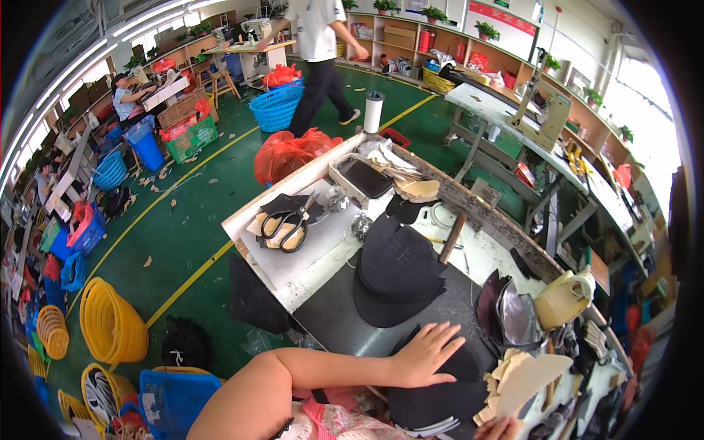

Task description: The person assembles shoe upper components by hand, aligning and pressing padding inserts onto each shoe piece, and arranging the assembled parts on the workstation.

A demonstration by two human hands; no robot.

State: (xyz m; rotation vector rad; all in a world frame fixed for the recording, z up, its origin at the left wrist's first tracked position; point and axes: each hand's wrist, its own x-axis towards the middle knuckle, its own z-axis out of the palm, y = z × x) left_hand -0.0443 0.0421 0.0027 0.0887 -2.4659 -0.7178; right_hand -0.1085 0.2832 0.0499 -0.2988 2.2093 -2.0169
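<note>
My left hand (429, 359) lies with its fingers spread over black fabric-like cut pieces (425, 400) on the dark work board. At the bottom of the view my right hand (501, 428) shows only in part, its fingers closed at the lower end of a smooth cream cut piece (539, 378). Beside that piece are several ragged-edged cream pieces (506, 381). Beyond my left hand sits a stack of rounded black cut pieces (400, 268) with notched edges.
Black-handled scissors (286, 227) rest on scraps in the white tray section at left. A dark-filled tray (363, 180), a cream jug (565, 299) and a white roll (374, 111) stand around the bench. Yellow baskets (110, 323) are on the floor. A person (315, 59) walks beyond the bench.
</note>
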